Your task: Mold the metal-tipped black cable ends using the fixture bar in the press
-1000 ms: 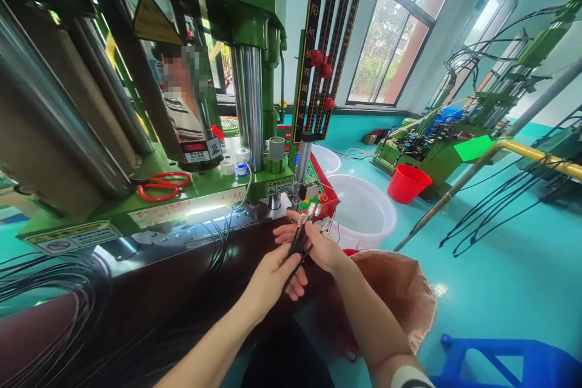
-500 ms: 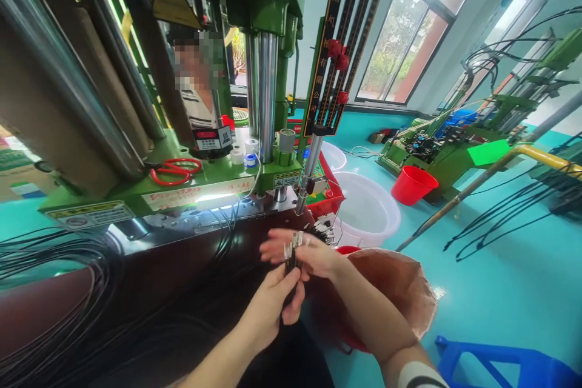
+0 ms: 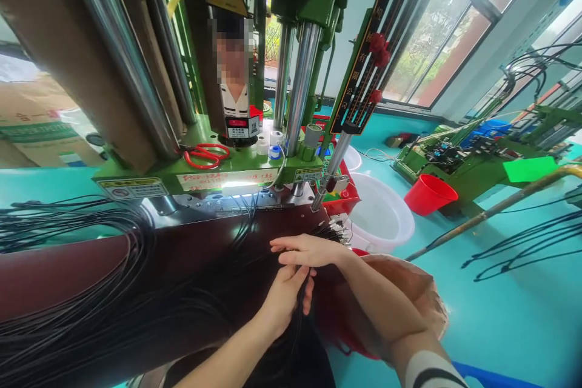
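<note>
My left hand (image 3: 284, 298) is closed around a bunch of thin black cables (image 3: 297, 315) that hang down toward my lap. My right hand (image 3: 309, 250) lies just above it with its fingers stretched out to the left, resting over the top of the same bunch, so the cable ends are hidden. Both hands are at the front edge of the dark brown bench (image 3: 191, 242), in front of the green press machine (image 3: 236, 170). More cable ends with metal tips (image 3: 336, 231) lie on the bench just right of my right hand.
A large mass of black cables (image 3: 82, 291) spreads over the bench's left side. Red scissors (image 3: 204, 156) lie on the machine base. A person stands behind the machine. White tubs (image 3: 382, 218), a red bucket (image 3: 430, 194) and a brown bag (image 3: 409, 291) are at the right.
My hands have come down and toward me with the cable bunch. The metal tips that stood up between my fingers are now covered by my right hand. The camera has tilted left.
</note>
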{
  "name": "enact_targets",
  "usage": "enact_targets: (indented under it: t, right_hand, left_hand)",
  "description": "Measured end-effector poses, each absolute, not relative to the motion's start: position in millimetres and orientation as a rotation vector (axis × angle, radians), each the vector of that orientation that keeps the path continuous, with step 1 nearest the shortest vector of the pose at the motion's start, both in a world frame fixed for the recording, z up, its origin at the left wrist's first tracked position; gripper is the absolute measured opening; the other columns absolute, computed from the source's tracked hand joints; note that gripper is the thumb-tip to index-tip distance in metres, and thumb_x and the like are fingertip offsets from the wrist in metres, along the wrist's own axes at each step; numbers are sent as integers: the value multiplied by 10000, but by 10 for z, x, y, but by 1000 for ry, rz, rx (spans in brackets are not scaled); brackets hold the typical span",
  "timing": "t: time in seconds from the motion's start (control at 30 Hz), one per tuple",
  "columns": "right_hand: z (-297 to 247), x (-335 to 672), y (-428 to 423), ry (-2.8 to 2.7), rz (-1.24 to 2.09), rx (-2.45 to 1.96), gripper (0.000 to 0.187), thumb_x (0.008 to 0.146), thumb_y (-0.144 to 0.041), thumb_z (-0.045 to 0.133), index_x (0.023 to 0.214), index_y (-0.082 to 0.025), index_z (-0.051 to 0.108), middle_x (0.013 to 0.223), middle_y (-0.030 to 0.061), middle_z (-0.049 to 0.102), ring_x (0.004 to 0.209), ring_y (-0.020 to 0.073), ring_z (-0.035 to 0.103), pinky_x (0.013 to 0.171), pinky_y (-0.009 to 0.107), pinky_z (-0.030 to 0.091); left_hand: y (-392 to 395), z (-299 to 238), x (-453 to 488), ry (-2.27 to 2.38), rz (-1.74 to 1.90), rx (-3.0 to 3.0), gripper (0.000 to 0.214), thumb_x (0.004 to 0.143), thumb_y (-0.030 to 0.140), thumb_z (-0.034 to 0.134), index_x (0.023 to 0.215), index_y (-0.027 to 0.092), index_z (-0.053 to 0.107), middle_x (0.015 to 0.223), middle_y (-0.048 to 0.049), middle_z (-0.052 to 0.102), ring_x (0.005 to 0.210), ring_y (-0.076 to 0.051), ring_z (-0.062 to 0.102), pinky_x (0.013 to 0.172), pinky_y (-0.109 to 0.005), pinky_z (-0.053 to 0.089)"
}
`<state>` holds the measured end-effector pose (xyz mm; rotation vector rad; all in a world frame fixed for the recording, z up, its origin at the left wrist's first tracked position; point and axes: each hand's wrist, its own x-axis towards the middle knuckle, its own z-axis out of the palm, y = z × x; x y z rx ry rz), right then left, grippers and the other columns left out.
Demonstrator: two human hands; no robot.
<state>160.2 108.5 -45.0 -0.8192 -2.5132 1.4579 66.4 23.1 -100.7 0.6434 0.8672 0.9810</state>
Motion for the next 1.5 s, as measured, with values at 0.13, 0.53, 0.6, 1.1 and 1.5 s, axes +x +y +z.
enact_targets:
  t: [0.13,0.53,0.6,1.1,1.5]
  right_hand:
    - [-599,1452,1426,-2540,946,-1027,404,927,-326,266,1251,-176,456,1177,66,577,1038,152,543,866,285,433]
    - [-731,1129,1709,-2855,277,-1524,279,647,-130,526,923,-136,566,916,144,623,881,293,577,743,396,422]
    - [-604,1234,1635,-2875,391,-1532,209,643,-183,521,845,-153,565,853,115,637,789,267,596,651,343,433]
    - [-1126,1809,562,-1165,1603,-1139,557,821,-487,426,1242,-123,430,416,-88,418,264,41,270,269,156,177]
    - [-1225,1770,490,-1255,1399,-1116,449,860,-401,441,1216,-133,492,416,-80,405,300,40,300,285,158,205]
  left_hand:
    - [330,-989,486,916,1160,638,347,710,485,567,757,155,472,431,109,354,289,-17,259,297,-163,209]
    - [266,-1195,162,1082,1140,841,300,760,467,501,766,186,397,441,115,351,271,-30,285,269,-160,254]
    - [225,-1231,165,1083,1132,884,296,765,471,491,763,195,385,448,116,360,267,-31,295,265,-157,253]
    - [341,-1213,436,1183,980,995,271,720,439,532,718,186,439,382,117,320,238,-36,245,239,-159,195]
    - [355,-1194,468,1232,1064,1030,217,654,356,612,704,151,562,359,89,386,283,-54,303,313,-182,230]
